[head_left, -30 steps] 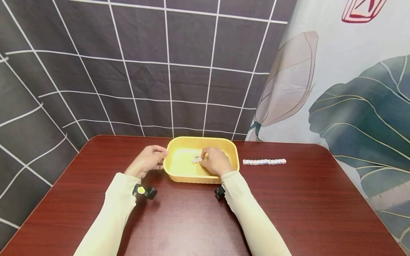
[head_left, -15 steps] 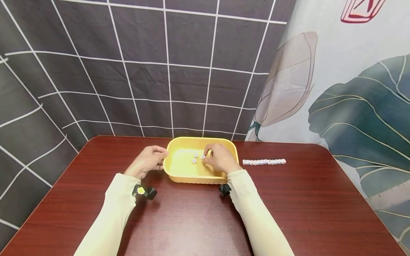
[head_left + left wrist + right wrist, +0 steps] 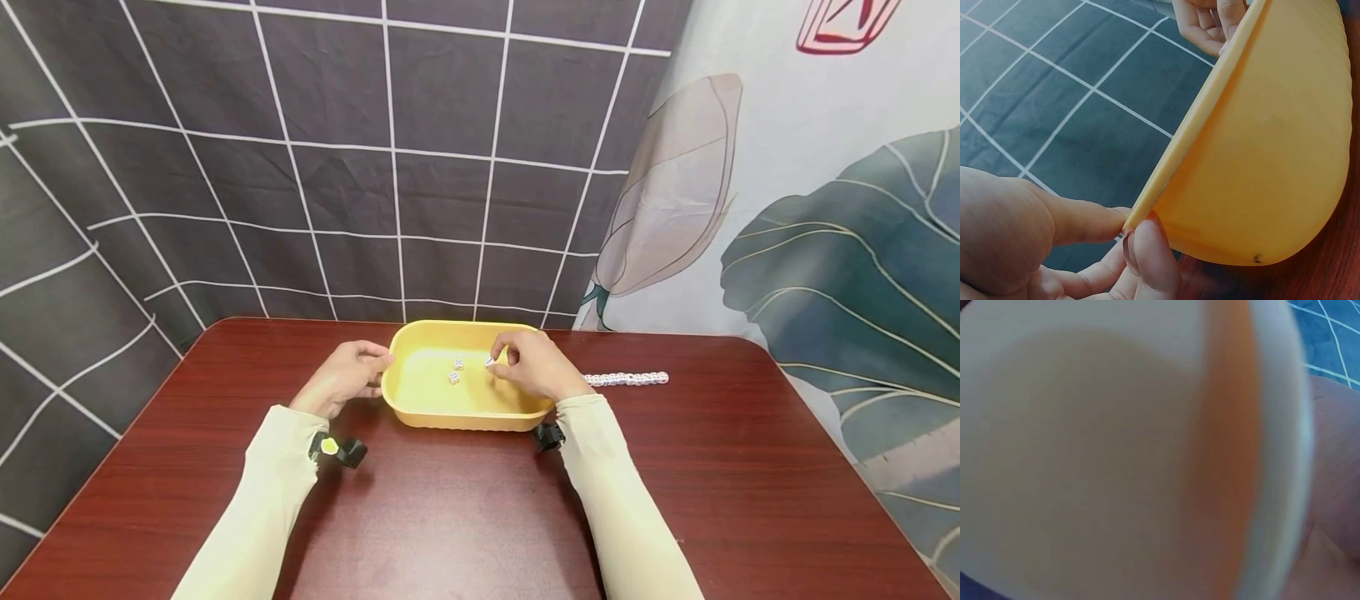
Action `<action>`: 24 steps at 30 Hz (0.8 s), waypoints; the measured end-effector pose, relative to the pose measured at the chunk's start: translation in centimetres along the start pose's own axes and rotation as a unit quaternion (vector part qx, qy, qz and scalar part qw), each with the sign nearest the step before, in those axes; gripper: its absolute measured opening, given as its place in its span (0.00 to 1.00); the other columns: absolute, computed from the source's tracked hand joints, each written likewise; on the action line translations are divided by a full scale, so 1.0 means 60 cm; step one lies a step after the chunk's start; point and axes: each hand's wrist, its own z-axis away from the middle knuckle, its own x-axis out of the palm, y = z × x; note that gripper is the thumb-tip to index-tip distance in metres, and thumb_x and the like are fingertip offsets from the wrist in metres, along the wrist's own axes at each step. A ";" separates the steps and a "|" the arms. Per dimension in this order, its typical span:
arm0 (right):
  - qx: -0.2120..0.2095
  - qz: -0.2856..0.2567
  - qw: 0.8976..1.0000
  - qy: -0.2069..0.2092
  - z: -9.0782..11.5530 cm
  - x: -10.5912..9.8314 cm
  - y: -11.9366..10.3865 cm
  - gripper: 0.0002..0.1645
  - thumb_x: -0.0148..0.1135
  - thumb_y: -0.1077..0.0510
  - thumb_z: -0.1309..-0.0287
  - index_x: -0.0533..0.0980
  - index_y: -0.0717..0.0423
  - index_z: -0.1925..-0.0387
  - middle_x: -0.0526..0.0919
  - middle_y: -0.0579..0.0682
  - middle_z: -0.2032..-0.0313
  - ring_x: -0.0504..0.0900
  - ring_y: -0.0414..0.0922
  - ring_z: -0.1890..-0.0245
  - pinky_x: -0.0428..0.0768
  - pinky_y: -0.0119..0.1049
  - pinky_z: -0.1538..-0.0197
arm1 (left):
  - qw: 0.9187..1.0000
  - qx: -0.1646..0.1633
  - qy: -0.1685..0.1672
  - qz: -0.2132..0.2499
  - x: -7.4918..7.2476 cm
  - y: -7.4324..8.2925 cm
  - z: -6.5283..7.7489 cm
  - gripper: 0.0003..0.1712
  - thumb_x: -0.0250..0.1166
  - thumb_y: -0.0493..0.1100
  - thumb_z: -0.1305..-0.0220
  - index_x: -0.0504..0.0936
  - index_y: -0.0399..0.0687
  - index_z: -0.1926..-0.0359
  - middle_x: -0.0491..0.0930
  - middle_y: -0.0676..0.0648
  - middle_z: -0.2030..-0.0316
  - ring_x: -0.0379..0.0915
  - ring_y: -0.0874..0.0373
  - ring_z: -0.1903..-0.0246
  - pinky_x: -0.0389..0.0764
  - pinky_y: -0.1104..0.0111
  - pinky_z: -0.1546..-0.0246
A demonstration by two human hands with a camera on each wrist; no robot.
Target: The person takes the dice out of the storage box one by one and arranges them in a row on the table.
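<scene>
A yellow plastic basin [image 3: 427, 408] stands on the table. My left hand [image 3: 343, 379] pinches its left rim between thumb and fingers, which the left wrist view shows close up on the basin's edge [image 3: 1204, 106]. Over the right part of the basin, my right hand [image 3: 536, 364] pinches a small white die [image 3: 490, 362] between thumb and fingertips. Two more dice [image 3: 454, 377] lie on the basin floor, left of that hand. In the right wrist view the basin wall [image 3: 1085, 456] fills most of the picture and hides the fingertips.
On the table [image 3: 450, 508], right of the basin, lies a straight row of white dice [image 3: 630, 378], its left end hidden behind my right hand. A dark gridded cloth [image 3: 322, 192] hangs behind the table, and a leaf-patterned curtain [image 3: 675, 200] hangs at the right.
The right hand has lifted one die from beside the other two and carried it to the right, toward the basin's right rim. My left hand has stayed on the left rim.
</scene>
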 end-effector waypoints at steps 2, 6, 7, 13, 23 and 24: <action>0.002 -0.002 1.000 0.003 0.002 -0.005 0.003 0.06 0.73 0.55 0.42 0.82 0.51 0.66 0.71 0.44 0.79 0.70 0.40 0.74 0.68 0.32 0.67 | 1.000 0.000 0.000 0.000 0.000 0.000 0.000 0.20 0.57 0.39 0.24 0.71 0.29 0.39 0.78 0.46 0.63 0.76 0.61 0.69 0.85 0.72 0.66; 0.007 -0.016 1.000 0.010 0.006 -0.018 0.007 0.05 0.72 0.55 0.41 0.83 0.51 0.65 0.72 0.45 0.79 0.70 0.40 0.75 0.68 0.31 0.70 | 1.000 0.000 -0.002 0.002 0.000 -0.001 0.000 0.20 0.57 0.39 0.24 0.71 0.29 0.39 0.79 0.45 0.62 0.77 0.61 0.69 0.86 0.72 0.66; 0.009 -0.018 1.000 0.013 0.007 -0.022 0.009 0.05 0.72 0.55 0.41 0.83 0.50 0.65 0.72 0.45 0.79 0.70 0.40 0.75 0.68 0.31 0.70 | 1.000 0.000 -0.002 0.003 -0.001 -0.001 -0.001 0.20 0.57 0.39 0.24 0.71 0.29 0.39 0.79 0.45 0.62 0.77 0.61 0.69 0.86 0.72 0.66; 0.005 -0.016 0.999 0.038 0.014 -0.044 0.024 0.03 0.71 0.55 0.41 0.83 0.49 0.66 0.73 0.44 0.79 0.71 0.40 0.75 0.70 0.33 0.68 | 1.000 0.002 -0.001 0.004 -0.002 -0.002 0.000 0.20 0.57 0.39 0.24 0.71 0.29 0.40 0.79 0.47 0.64 0.77 0.62 0.69 0.85 0.73 0.67; 0.013 -0.021 0.999 0.048 0.032 -0.070 0.050 0.03 0.70 0.56 0.39 0.83 0.49 0.65 0.72 0.44 0.77 0.70 0.41 0.75 0.71 0.33 0.67 | 1.000 0.004 -0.002 0.003 -0.002 -0.002 0.000 0.19 0.57 0.38 0.24 0.71 0.29 0.40 0.79 0.46 0.63 0.77 0.61 0.69 0.85 0.73 0.67; 0.016 -0.023 0.998 0.049 0.034 -0.071 0.051 0.03 0.70 0.55 0.39 0.83 0.49 0.65 0.72 0.44 0.77 0.71 0.41 0.75 0.71 0.33 0.67 | 1.000 0.004 -0.002 0.003 -0.001 -0.001 0.000 0.19 0.56 0.38 0.24 0.71 0.29 0.40 0.79 0.46 0.63 0.77 0.61 0.69 0.85 0.73 0.67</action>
